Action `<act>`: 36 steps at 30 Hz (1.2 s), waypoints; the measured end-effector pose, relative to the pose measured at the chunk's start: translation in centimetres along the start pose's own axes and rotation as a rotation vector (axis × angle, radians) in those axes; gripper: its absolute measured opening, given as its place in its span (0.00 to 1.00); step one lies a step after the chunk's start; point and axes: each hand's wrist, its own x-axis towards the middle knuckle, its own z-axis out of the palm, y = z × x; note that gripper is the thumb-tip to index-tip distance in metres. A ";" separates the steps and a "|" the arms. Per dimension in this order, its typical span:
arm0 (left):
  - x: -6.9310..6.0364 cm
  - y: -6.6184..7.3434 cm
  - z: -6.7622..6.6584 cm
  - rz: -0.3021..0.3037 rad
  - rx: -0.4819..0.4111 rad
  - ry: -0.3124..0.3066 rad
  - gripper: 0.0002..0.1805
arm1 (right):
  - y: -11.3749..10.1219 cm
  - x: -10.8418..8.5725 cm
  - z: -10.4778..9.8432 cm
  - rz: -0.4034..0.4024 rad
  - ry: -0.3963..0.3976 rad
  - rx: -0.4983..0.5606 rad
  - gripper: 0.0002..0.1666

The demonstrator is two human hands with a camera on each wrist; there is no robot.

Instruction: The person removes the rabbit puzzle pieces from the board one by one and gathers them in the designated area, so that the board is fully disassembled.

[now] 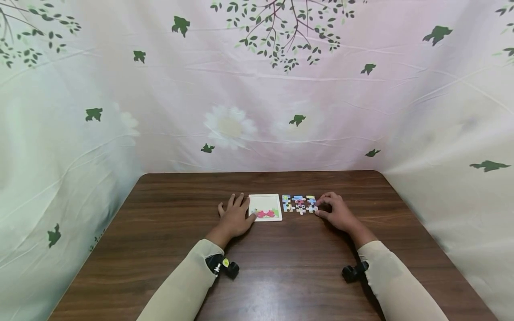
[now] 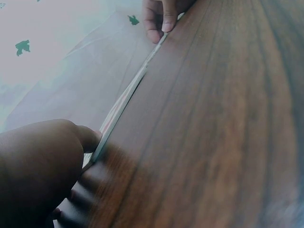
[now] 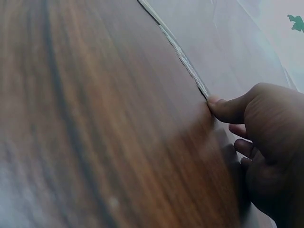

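My left hand point(image 1: 234, 217) lies with its fingers spread at the left side of a white puzzle tray point(image 1: 264, 199). Its thumb touches the tray's edge, which shows as a thin strip point(image 2: 118, 107) in the left wrist view. Pink and green printing fills the tray's lower part. Several colourful jigsaw pieces point(image 1: 299, 206) lie in two rows just right of the tray, with small gaps between them. At the right end of these rows, my right hand point(image 1: 336, 211) pinches a lower puzzle piece point(image 1: 312, 208) with thumb and finger. The right wrist view shows the thumb point(image 3: 225, 108) against the pieces' edge.
Everything lies flat on a brown wood-grain table point(image 1: 281, 258), towards its far edge. A pale cloth point(image 1: 257, 98) printed with leaves, birds and flowers hangs behind and at both sides. Each wrist carries a small black camera point(image 1: 231, 269).
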 end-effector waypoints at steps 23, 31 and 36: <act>0.0 0.2 -0.3 -0.014 0.003 -0.013 0.40 | 0.0 0.9 0.2 0.007 0.028 0.038 0.14; 0.1 0.1 -0.3 -0.012 -0.008 -0.014 0.39 | -1.4 1.7 1.3 -0.042 0.093 0.051 0.11; 0.5 -0.2 0.1 -0.023 -0.033 -0.027 0.40 | -2.8 2.4 2.6 -0.070 0.093 0.066 0.08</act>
